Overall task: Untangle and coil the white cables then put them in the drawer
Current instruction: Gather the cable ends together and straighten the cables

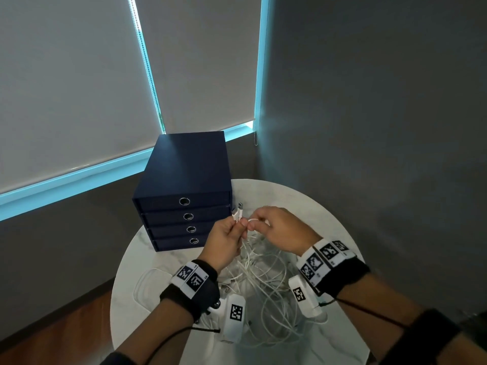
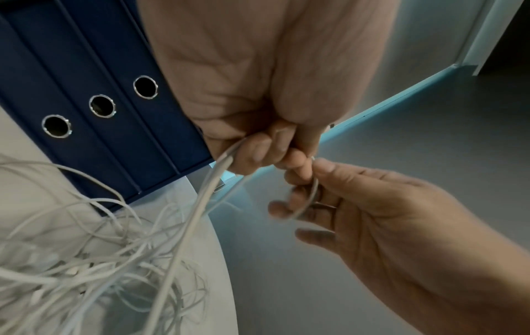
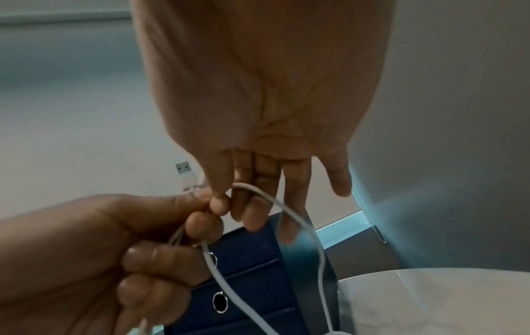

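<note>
Left hand [image 1: 226,239]: fingers curled into a fist round a white cable [image 3: 289,217], the USB plug [image 1: 239,206] sticking up above the knuckles.

Right hand [image 1: 279,229]: thumb and forefinger pinch a small loop of the same cable just beside the left fist; the other fingers are loosely extended.

The cable hangs from both hands into the tangle [image 1: 266,283] on the round table [image 1: 303,196].

Drawer unit [image 1: 184,180] stands behind, all four drawers closed.
</note>
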`<state>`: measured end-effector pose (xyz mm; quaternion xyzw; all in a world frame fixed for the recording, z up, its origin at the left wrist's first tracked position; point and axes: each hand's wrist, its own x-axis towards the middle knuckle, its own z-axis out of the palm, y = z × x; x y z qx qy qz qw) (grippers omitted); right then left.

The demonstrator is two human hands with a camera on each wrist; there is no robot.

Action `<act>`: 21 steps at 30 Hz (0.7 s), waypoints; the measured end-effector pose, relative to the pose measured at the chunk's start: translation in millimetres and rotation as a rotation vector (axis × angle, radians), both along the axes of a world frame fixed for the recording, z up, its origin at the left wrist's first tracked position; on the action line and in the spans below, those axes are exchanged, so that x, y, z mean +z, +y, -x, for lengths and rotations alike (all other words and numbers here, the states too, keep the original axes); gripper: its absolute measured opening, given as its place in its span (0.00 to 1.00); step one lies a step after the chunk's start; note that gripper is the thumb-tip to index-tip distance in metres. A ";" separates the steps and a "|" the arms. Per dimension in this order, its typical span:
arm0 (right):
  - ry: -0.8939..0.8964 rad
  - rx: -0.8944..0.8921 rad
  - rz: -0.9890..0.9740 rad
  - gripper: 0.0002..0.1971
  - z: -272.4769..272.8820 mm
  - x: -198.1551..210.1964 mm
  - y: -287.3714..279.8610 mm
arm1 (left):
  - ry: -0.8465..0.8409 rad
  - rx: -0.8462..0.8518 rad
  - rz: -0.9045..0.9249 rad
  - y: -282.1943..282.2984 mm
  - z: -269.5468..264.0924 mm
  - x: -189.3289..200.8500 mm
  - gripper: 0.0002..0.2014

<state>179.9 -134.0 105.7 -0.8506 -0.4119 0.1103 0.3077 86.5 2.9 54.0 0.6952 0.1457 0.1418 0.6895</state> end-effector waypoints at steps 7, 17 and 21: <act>-0.046 -0.101 -0.206 0.12 -14.4 34.2 11.1 | 0.004 -0.001 0.070 6.6 15.5 -17.2 0.14; -0.039 -0.562 -0.878 0.18 -83.9 112.2 -10.5 | 0.079 0.024 0.072 18.0 26.3 -36.6 0.14; -0.008 -0.684 -0.845 0.18 -100.8 101.5 -29.6 | 0.034 0.068 0.097 15.6 22.5 -22.1 0.13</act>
